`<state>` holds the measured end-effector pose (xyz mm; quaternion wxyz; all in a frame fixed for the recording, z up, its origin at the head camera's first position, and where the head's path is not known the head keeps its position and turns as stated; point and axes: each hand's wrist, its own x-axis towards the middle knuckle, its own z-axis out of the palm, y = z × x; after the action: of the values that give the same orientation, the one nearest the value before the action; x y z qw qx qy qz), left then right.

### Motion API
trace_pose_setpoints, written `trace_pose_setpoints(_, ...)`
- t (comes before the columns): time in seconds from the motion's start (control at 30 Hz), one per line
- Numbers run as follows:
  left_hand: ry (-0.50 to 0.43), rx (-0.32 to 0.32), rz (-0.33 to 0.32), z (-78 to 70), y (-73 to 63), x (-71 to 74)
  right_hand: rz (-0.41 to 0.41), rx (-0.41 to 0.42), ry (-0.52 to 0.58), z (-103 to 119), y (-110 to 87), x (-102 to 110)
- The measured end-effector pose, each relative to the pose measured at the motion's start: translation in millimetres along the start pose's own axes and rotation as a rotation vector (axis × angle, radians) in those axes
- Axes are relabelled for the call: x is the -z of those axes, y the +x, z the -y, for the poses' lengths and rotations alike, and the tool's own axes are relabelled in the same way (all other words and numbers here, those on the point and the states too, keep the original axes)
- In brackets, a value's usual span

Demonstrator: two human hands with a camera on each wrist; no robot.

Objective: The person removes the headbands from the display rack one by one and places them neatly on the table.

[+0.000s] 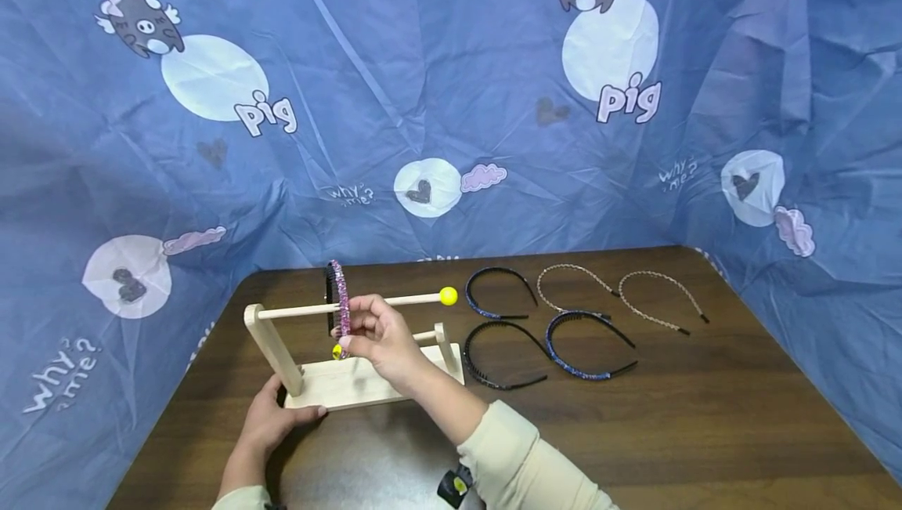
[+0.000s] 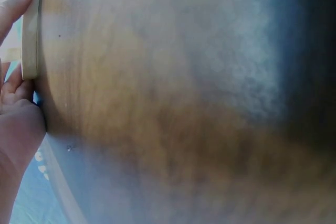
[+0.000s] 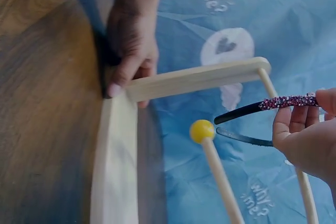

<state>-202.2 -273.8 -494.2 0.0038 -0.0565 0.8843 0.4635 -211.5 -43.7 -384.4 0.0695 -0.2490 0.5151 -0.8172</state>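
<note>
My right hand (image 1: 387, 345) pinches a pink glitter headband (image 1: 341, 291) between thumb and fingers. The headband stands arch up at the upper rod (image 1: 296, 312) of a wooden rack, and its two legs appear to straddle that rod. In the right wrist view the headband's dark tips point toward the yellow ball (image 3: 202, 131) ending the lower rod. At the rack's left end, my left hand (image 1: 271, 420) grips the wooden base (image 1: 334, 391), thumb along the front edge. The left wrist view catches only part of this left hand (image 2: 21, 124) at the base end.
Several headbands lie to the right of the rack: black (image 1: 475, 373), blue (image 1: 553, 345), dark blue (image 1: 468, 291) and two beige braided ones (image 1: 543, 279). Another yellow ball (image 1: 449, 296) caps the upper rod. A blue patterned cloth (image 1: 423, 87) hangs behind the brown table (image 1: 669, 416).
</note>
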Motion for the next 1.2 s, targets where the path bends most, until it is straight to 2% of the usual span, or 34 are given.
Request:
trace_pose_setpoints(0.33,0.019,0.018,0.005,-0.6,1.0,0.6,-0.027,0.048,0.059,23,-9.8,12)
trace_pose_setpoints(0.7,0.011,0.022,0.013,-0.2,0.1,-0.1,-0.037,0.110,0.050,43,-25.8,28)
trace_pose_setpoints(1.2,0.016,0.014,0.006,-1.1,0.0,0.0,0.013,0.223,0.166,58,-43.6,58)
